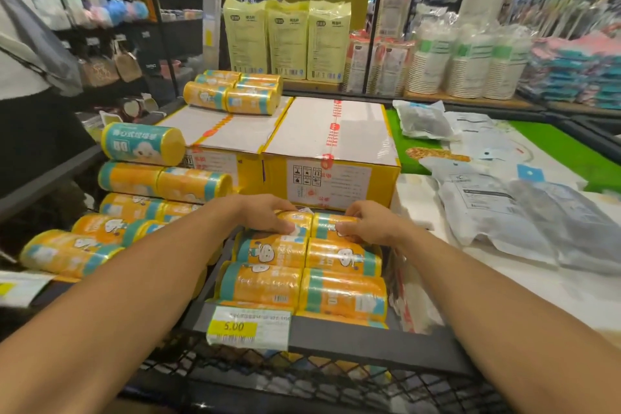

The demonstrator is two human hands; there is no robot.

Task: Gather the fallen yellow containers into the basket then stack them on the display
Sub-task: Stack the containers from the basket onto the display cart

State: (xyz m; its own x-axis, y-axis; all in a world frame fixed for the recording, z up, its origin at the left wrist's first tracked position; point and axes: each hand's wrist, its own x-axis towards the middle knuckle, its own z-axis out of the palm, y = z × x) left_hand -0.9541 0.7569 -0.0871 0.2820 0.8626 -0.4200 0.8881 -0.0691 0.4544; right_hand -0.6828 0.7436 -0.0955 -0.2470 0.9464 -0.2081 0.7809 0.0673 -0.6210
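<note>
The left hand [268, 216] curls over a glossy, film-wrapped cylindrical container [300, 219]; the right hand [368, 224] clasps its twin [327, 223]. Both sit at the display's [353, 343] far edge.

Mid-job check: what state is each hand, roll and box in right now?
Left hand: grips far-left roll.
Right hand: grips far-right roll.
Front rolls: lying on their sides, in pairs.
Rolls on carton: on their sides, bunched together.
Cartons: shut, taped.
Price tag: stuck to bin rim.
</note>
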